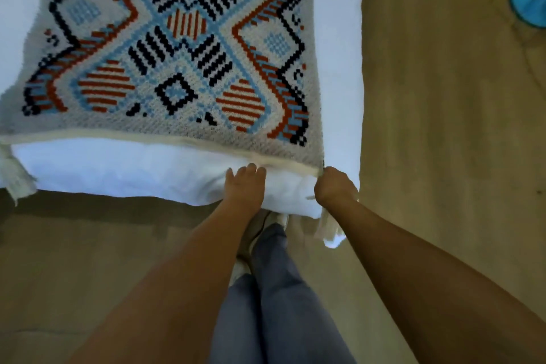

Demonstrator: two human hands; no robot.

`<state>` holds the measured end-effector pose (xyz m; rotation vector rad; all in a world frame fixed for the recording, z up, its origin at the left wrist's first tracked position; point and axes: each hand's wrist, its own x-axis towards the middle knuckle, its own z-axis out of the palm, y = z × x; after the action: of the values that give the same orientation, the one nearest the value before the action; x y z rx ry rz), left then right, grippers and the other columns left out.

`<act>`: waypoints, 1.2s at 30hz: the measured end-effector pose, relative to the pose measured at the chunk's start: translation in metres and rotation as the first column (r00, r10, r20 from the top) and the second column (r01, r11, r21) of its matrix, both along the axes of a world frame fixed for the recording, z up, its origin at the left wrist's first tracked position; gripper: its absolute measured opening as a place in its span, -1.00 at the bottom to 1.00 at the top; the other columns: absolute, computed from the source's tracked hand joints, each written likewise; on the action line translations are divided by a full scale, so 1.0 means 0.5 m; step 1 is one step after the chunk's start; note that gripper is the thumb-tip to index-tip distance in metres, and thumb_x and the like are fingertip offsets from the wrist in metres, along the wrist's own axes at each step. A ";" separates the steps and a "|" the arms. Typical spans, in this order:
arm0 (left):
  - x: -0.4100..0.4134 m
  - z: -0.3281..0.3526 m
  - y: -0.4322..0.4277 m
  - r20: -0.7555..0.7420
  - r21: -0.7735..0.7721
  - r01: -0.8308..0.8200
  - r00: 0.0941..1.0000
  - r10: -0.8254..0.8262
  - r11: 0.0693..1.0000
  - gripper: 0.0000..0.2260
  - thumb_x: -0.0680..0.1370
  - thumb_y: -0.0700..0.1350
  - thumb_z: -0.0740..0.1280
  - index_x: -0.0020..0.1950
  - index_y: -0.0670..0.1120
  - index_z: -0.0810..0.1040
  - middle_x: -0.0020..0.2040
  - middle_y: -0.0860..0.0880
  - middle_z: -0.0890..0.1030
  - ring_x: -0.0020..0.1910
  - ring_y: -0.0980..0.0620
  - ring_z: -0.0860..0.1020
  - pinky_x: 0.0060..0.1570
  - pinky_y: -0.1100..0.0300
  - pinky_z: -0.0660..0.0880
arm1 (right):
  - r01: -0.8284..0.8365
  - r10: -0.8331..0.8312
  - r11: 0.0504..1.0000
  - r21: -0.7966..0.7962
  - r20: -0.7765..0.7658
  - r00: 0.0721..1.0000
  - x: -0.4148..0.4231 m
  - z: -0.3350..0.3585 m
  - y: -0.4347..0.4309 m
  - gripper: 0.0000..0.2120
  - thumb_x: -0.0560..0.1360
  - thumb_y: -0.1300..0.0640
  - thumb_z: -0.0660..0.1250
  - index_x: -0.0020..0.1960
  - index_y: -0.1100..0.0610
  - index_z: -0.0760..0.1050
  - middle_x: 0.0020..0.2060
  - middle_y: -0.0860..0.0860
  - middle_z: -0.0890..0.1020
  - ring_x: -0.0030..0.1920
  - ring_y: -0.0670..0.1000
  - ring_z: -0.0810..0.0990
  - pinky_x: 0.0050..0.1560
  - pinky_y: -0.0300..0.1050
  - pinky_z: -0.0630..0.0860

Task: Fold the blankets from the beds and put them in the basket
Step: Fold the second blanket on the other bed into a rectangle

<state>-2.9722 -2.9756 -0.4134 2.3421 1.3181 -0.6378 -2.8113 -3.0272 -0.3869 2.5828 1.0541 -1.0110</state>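
A knitted blanket (177,47) with a red, blue and black geometric pattern lies spread on a white bed (339,68). Its white hem runs along the near side, with tassels hanging at both near corners. My right hand (332,185) grips the blanket's near right corner, fingers curled round the hem. My left hand (245,183) lies just left of it with straight fingers reaching to the hem, over the white bedding. No basket is in view.
Tan floor (443,127) surrounds the bed's near corner. A blue object (529,6) lies on the floor at the far right. My legs and a white shoe (260,233) stand close against the bed's edge.
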 end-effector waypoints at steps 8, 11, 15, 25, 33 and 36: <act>-0.034 0.064 -0.008 -0.059 -0.043 -0.140 0.989 0.137 0.989 -0.68 0.56 -0.11 0.14 0.29 -0.15 0.31 0.24 -0.15 0.42 0.24 -0.16 0.41 0.34 -0.12 0.22 | -0.080 0.080 0.997 0.019 0.040 0.996 0.013 0.062 -0.013 -0.72 0.51 0.21 0.17 0.22 0.20 0.34 0.19 0.15 0.49 0.18 0.15 0.47 0.11 -0.02 0.42; -0.013 0.098 0.003 -0.059 -0.042 -0.172 0.984 0.170 0.984 -0.65 0.58 -0.09 0.13 0.34 -0.15 0.29 0.29 -0.16 0.40 0.26 -0.15 0.40 0.29 -0.06 0.26 | -0.182 0.181 0.982 0.060 0.018 0.983 0.039 0.087 -0.019 -0.76 0.51 0.17 0.16 0.16 0.18 0.38 0.15 0.13 0.52 0.13 0.14 0.49 0.04 -0.05 0.41; 0.074 0.147 0.022 -0.033 -0.066 -0.166 0.986 0.164 0.984 -0.62 0.61 -0.06 0.11 0.40 -0.14 0.25 0.37 -0.17 0.34 0.32 -0.17 0.35 0.29 -0.05 0.28 | -0.448 0.440 0.889 0.097 0.098 0.893 0.104 0.125 -0.022 -0.85 0.52 0.16 0.12 0.04 0.16 0.39 0.10 0.12 0.54 0.10 0.13 0.48 -0.07 -0.08 0.29; 0.366 0.287 0.069 0.004 0.031 -0.255 0.967 0.255 0.966 -0.69 0.60 -0.05 0.11 0.27 -0.16 0.37 0.25 -0.18 0.46 0.16 -0.16 0.46 0.14 0.00 0.43 | -0.752 0.697 0.597 0.281 0.282 0.659 0.406 0.258 0.032 -0.90 0.50 0.19 0.10 -0.02 0.17 0.35 0.01 0.12 0.53 -0.06 0.12 0.45 -0.11 -0.08 0.26; 0.500 0.340 0.194 0.039 0.090 -0.311 0.950 0.309 0.946 -0.59 0.61 0.05 0.09 0.38 -0.14 0.30 0.34 -0.17 0.39 0.24 -0.15 0.42 0.12 0.03 0.38 | -0.814 0.761 0.502 0.291 0.297 0.576 0.550 0.305 0.175 -0.82 0.53 0.16 0.10 0.06 0.21 0.37 0.03 0.11 0.51 0.01 0.12 0.49 -0.11 -0.09 0.29; 0.539 0.344 0.269 0.030 0.093 -0.349 0.937 0.348 0.932 -0.58 0.61 0.05 0.09 0.39 -0.15 0.28 0.35 -0.19 0.38 0.27 -0.16 0.40 0.15 0.04 0.37 | -0.849 0.802 0.451 0.277 0.292 0.521 0.584 0.314 0.263 -0.80 0.54 0.15 0.10 0.09 0.22 0.37 0.07 0.13 0.50 0.06 0.13 0.47 -0.09 -0.09 0.28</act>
<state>-2.7026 -2.8410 -0.2412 2.0986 1.7393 -0.4540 -2.5192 -2.8956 -0.2299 1.7912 2.3307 -0.3715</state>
